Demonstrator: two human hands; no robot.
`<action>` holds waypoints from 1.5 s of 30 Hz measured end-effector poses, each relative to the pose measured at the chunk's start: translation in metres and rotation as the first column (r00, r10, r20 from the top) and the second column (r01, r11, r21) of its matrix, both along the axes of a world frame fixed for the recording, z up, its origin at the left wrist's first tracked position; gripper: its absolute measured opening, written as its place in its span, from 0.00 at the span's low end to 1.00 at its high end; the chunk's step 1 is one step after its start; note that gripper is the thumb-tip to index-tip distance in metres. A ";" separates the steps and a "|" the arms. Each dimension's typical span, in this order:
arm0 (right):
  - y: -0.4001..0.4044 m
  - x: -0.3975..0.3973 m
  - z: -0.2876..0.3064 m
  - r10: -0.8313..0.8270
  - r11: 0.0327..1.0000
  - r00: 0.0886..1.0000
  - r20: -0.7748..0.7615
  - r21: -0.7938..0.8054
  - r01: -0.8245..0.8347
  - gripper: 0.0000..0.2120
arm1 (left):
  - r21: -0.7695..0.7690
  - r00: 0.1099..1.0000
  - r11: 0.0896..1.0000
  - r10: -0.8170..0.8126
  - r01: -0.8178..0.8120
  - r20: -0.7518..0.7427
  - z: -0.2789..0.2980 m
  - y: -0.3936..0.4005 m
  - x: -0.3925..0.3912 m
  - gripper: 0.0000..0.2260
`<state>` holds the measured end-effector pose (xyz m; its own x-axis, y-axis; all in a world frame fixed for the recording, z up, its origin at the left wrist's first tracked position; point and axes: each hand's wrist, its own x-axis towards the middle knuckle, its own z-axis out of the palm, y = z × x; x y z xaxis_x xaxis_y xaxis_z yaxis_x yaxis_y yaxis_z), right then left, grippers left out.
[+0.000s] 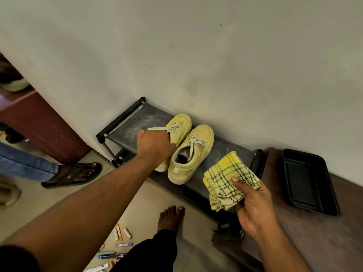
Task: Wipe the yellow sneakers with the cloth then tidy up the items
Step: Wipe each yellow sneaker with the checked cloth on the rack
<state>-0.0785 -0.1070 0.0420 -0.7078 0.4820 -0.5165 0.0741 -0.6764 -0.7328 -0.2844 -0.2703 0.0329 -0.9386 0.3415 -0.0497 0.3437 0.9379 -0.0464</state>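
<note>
Two yellow sneakers (pixel 184 148) are sitting mid-frame on a dusty rack (pixel 129 122); left hand (pixel 153 146) is gripping one, right hand (pixel 253 205) is pinching one checked cloth (pixel 225 179).

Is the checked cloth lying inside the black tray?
No, the cloth is held in the right hand, apart from the black tray.

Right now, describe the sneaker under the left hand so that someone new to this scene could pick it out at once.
Find the dark rack low against the pale wall; two yellow sneakers stand on it side by side. The one meant is the left sneaker, under the left hand. Unlike the right sneaker, which lies fully in view, its heel end is hidden by that hand.
</note>
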 end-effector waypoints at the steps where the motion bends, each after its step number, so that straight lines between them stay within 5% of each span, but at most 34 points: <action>1: 0.000 0.000 0.000 -0.001 1.000 1.000 0.006 0.002 0.001 0.15 | -0.020 1.000 1.000 0.010 -0.010 -0.007 0.000 0.005 -0.002 0.16; 7: 0.001 -0.001 0.001 -0.031 0.999 0.999 0.020 0.007 0.031 0.15 | 0.166 0.985 0.975 0.126 -0.144 0.117 -0.005 0.020 -0.021 0.14; 13: 0.004 0.004 0.010 -0.005 1.000 1.000 -0.007 0.002 0.005 0.14 | 0.486 0.955 0.822 0.257 -0.298 0.151 0.016 -0.013 -0.026 0.12; 15: 0.005 0.009 0.014 -0.007 1.000 0.999 -0.032 -0.019 0.007 0.15 | 0.638 0.934 0.683 0.292 -0.354 0.206 0.035 -0.023 -0.017 0.12; 20: 0.016 0.027 0.031 -0.054 0.994 0.986 -0.156 -0.101 0.038 0.23 | 0.900 0.902 0.050 0.049 -0.432 0.430 0.090 -0.029 0.058 0.09; 24: 0.033 0.044 0.063 -0.102 0.994 0.936 -0.338 -0.072 0.082 0.35 | 0.841 0.848 -0.129 -0.156 -0.526 0.506 0.084 -0.003 0.126 0.04; 30: 0.041 0.052 0.078 -0.155 0.962 0.947 -0.281 0.174 0.209 0.25 | 0.740 0.715 -0.030 -0.287 -0.672 0.638 0.024 0.035 0.151 0.05; 35: 0.021 0.047 0.047 -0.103 0.803 0.987 -0.127 0.575 0.158 0.16 | 0.644 0.588 0.089 -0.326 -0.760 0.740 -0.001 0.039 0.135 0.12; 37: 0.013 0.041 0.039 -0.055 0.664 0.997 -0.051 0.744 0.074 0.17 | 0.554 0.494 0.195 -0.285 -0.809 0.821 -0.002 0.042 0.132 0.16; 39: 0.006 0.036 0.031 -0.001 0.343 0.996 0.092 0.935 -0.086 0.17 | 0.447 0.377 0.260 -0.278 -0.856 0.884 0.001 0.045 0.130 0.22; 41: -0.003 0.029 0.021 0.011 0.040 0.949 0.316 0.948 -0.316 0.22 | 0.371 0.283 0.277 -0.310 -0.886 0.908 0.005 0.047 0.126 0.25; 45: -0.030 0.023 0.005 0.011 -0.146 0.828 0.561 0.820 -0.554 0.29 | 0.310 0.171 0.346 -0.377 -0.886 0.910 0.009 0.050 0.119 0.38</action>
